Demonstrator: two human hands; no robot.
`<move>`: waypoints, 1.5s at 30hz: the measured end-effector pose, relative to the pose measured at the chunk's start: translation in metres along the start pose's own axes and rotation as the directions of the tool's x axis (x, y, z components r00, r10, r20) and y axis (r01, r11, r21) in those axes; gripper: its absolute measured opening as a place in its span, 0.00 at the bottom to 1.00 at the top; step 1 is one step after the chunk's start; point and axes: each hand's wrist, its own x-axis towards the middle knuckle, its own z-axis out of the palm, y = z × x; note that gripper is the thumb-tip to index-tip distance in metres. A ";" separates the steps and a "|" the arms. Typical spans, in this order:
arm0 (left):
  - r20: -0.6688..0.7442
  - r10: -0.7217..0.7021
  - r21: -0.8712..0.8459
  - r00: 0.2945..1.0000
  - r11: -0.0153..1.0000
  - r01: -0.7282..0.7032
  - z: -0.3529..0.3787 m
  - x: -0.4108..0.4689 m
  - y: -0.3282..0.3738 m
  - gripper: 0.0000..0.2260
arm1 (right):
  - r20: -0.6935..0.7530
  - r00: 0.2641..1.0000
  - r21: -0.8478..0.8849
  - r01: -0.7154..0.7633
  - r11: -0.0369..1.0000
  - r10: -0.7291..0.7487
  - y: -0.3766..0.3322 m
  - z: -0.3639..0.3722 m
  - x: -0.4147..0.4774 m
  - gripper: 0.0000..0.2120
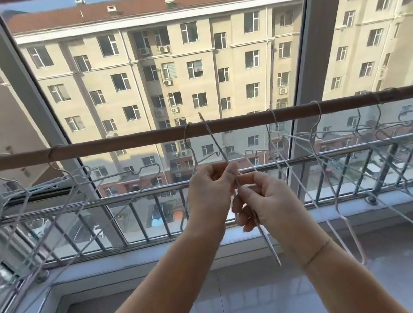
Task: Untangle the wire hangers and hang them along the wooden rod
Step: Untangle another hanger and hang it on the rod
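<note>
A wooden rod runs across the window at mid height. Several white wire hangers hang from it: a group at the left, one hooked near the middle, and a group at the right. Both hands hold one wire hanger seen edge-on, slanting from above the rod down to the sill. My left hand pinches it at its upper part. Just below, my right hand grips the same hanger with curled fingers.
A metal railing runs behind the hangers in front of the glass. A grey window frame post stands at the left and another at the right. A white sill lies below, with a tiled floor underneath.
</note>
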 end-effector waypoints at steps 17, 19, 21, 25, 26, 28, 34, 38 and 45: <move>0.008 -0.016 0.407 1.000 0.913 0.012 -0.016 0.014 -0.008 0.25 | -0.076 0.997 -0.268 -0.052 0.962 0.032 0.024 0.025 0.030 0.11; -0.007 0.098 0.486 0.995 0.870 -0.082 -0.012 0.004 -0.001 0.30 | -0.111 0.993 -0.347 -0.001 0.938 -0.039 0.018 0.017 0.024 0.12; 0.003 0.216 0.493 0.976 0.849 -0.189 -0.006 -0.008 0.006 0.30 | -0.167 0.973 -0.382 0.083 0.920 -0.157 0.011 0.005 0.016 0.11; 0.103 0.373 0.414 0.922 0.827 -0.380 0.017 -0.024 0.013 0.25 | -0.335 0.865 -0.455 0.198 0.868 -0.373 0.001 -0.031 0.006 0.11; 0.148 0.355 0.390 0.923 0.837 -0.384 0.025 -0.026 0.013 0.23 | -0.370 0.837 -0.507 0.181 0.842 -0.403 0.003 -0.043 0.007 0.11; 0.242 0.290 0.348 0.926 0.865 -0.362 0.044 -0.027 0.010 0.21 | -0.418 0.804 -0.590 0.113 0.800 -0.422 0.008 -0.065 0.010 0.10; 0.224 0.260 0.323 0.939 0.889 -0.323 0.100 -0.021 0.000 0.17 | -0.452 0.835 -0.567 0.002 0.824 -0.314 0.021 -0.108 0.012 0.12; -0.121 0.331 0.289 0.936 0.914 -0.286 0.113 -0.012 -0.005 0.14 | -0.350 0.855 -0.568 0.131 0.812 -0.383 0.019 -0.115 0.012 0.12; -0.370 0.136 0.164 0.919 0.983 -0.079 0.112 0.009 -0.013 0.11 | -0.002 0.984 -0.404 0.163 0.900 -0.179 0.026 -0.101 0.016 0.13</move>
